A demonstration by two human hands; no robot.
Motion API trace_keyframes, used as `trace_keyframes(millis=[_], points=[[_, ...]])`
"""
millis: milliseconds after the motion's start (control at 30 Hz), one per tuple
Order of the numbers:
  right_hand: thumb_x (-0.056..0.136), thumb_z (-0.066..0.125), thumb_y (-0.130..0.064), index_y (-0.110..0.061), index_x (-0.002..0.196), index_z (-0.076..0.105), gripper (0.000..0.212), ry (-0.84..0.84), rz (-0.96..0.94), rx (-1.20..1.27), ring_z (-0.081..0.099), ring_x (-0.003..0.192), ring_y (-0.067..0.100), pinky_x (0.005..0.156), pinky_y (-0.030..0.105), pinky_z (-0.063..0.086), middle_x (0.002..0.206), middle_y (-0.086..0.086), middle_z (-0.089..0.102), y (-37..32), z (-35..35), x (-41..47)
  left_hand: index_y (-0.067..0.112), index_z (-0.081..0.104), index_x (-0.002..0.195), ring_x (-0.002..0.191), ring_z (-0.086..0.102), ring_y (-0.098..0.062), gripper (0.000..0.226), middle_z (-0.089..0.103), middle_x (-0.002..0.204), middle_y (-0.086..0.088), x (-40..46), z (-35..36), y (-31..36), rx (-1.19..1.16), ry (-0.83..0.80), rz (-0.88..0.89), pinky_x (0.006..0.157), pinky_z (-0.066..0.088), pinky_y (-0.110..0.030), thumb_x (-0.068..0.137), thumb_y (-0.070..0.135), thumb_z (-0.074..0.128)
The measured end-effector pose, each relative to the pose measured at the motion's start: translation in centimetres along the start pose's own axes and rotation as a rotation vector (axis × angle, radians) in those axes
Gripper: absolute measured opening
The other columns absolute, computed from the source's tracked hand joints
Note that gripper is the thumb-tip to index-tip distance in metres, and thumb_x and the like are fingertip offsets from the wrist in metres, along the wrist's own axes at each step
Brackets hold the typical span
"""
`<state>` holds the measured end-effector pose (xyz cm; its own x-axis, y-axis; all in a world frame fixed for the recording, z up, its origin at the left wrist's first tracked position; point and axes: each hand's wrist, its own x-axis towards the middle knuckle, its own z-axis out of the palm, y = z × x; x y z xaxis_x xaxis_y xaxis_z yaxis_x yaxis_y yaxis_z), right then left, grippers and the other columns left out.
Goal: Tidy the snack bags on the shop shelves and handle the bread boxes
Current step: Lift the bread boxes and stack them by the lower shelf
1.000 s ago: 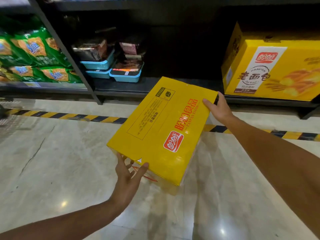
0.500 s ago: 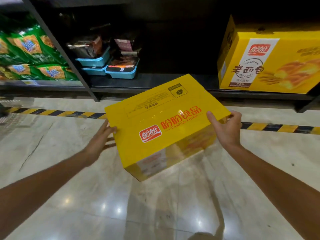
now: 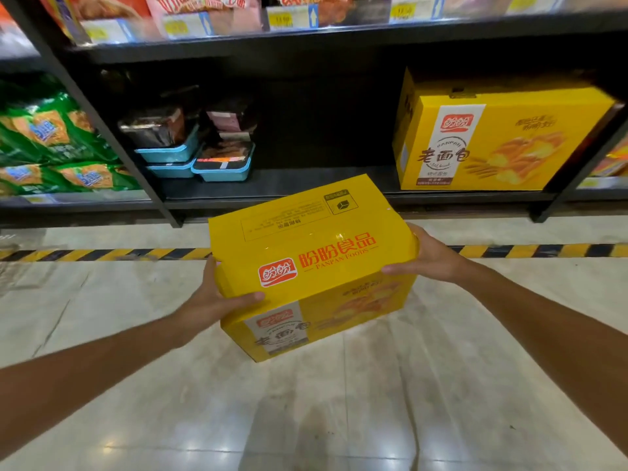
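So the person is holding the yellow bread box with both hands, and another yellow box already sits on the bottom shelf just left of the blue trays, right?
Not quite: in the head view the shelved yellow box stands right of the blue trays, across a gap. Both hands, left and right, do hold the bread box.

Glossy pale marble floor (image 3: 339,419) reflects ceiling lights. A yellow-and-black striped strip (image 3: 102,254) runs along the base of black metal shelving (image 3: 238,49).

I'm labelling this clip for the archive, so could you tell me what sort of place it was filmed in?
Most likely a grocery shop aisle. Black shelves carry price tags along their edge, green snack bags lie stacked at the left, and a yellow bread box matches the box held in both hands.
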<state>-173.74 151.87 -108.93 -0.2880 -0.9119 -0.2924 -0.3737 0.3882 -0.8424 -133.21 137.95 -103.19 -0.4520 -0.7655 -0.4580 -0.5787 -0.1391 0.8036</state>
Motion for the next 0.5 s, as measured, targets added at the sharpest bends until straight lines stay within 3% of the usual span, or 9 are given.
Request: trace_keyframes(millis=[67, 167, 267, 400, 500], points=[[0.045, 0.1, -0.059, -0.03, 0.156, 0.03, 0.135, 0.01, -0.028, 0.019, 0.056, 0.131, 0.016, 0.104, 0.045, 0.053, 0.14, -0.012, 0.056, -0.9, 0.1, -0.3, 0.053, 0.0, 0.141, 0.107, 0.055, -0.004, 0.119, 0.043, 0.132, 0.022, -0.3, 1.4, -1.4, -0.082, 0.04, 0.094, 0.07, 0.056, -0.02, 0.072, 0.017, 0.089], [0.058, 0.1, -0.026, -0.025, 0.158, 0.023, 0.126, -0.003, -0.032, -0.023, 0.051, 0.132, 0.014, 0.102, 0.038, 0.049, 0.136, -0.016, 0.052, -0.9, 0.4, -0.9, 0.051, -0.002, 0.14, 0.105, 0.052, 0.007, 0.123, 0.043, 0.125, 0.028, 0.6, 2.1, -3.9, -0.139, 0.035, 0.175, 0.066, 0.057, -0.014, 0.073, -0.007, 0.084], [0.061, 0.097, -0.009, -0.024, 0.158, 0.021, 0.124, 0.034, -0.035, -0.048, 0.047, 0.13, 0.012, 0.1, 0.035, 0.046, 0.13, -0.023, 0.047, -0.1, 0.6, -0.6, 0.052, -0.004, 0.143, 0.107, 0.058, 0.012, 0.131, 0.044, 0.132, 0.026, 1.4, 1.9, -5.1, -0.153, 0.021, 0.233, 0.07, 0.057, -0.014, 0.069, -0.01, 0.086], [0.047, 0.098, -0.025, -0.028, 0.154, 0.032, 0.126, 0.084, -0.017, -0.033, 0.051, 0.128, 0.016, 0.1, 0.039, 0.048, 0.128, -0.022, 0.053, -0.4, 0.8, -0.2, 0.055, 0.001, 0.142, 0.107, 0.055, 0.023, 0.131, 0.044, 0.137, 0.025, 1.9, 1.6, -5.7, -0.147, 0.011, 0.288, 0.073, 0.057, -0.013, 0.065, -0.002, 0.09], [0.045, 0.1, -0.029, -0.034, 0.15, 0.038, 0.122, 0.107, -0.021, -0.017, 0.053, 0.129, 0.018, 0.099, 0.04, 0.051, 0.131, -0.015, 0.057, -0.7, 1.0, -0.5, 0.065, 0.008, 0.14, 0.118, 0.054, 0.01, 0.131, 0.045, 0.138, 0.028, 2.1, 0.7, -5.7, -0.136, 0.053, 0.263, 0.074, 0.058, -0.018, 0.056, 0.023, 0.098]])
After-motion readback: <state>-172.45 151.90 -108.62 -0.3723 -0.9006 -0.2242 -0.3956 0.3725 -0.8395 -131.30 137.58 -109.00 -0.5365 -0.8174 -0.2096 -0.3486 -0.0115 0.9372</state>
